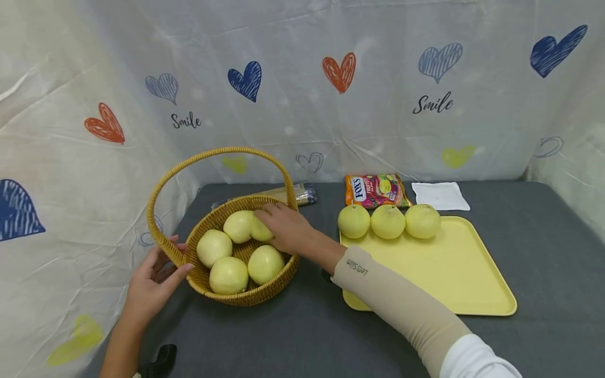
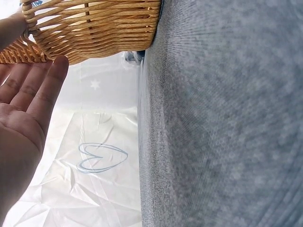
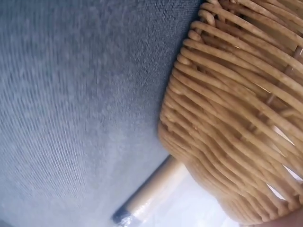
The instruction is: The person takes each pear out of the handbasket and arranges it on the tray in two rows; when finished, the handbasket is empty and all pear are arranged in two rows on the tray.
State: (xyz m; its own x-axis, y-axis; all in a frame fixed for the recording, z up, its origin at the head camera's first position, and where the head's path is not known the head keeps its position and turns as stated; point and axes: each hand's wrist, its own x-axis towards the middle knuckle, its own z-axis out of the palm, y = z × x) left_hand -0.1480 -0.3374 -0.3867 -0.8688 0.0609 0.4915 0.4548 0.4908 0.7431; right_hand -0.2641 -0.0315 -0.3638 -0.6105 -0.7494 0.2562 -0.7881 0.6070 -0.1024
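A wicker basket (image 1: 246,300) with a tall arched handle stands left of centre. Several pale yellow-green round fruits (image 1: 228,275) lie in it. My right hand (image 1: 287,227) reaches over the basket's right rim and grips one round fruit (image 1: 261,229) at the back, partly covered by the fingers. My left hand (image 1: 153,278) touches the basket's left side near the foot of the handle. In the left wrist view its fingers (image 2: 40,92) lie fairly straight against the weave. The right wrist view shows the basket's outer wall (image 3: 236,113), but not the fruit.
To the right lies a yellow tray (image 1: 454,273), with three similar fruits (image 1: 387,221) along its back left edge. Behind it are a Fox's candy packet (image 1: 376,190) and a white folded tissue (image 1: 440,196). A plastic-wrapped bundle (image 1: 304,193) lies behind the basket.
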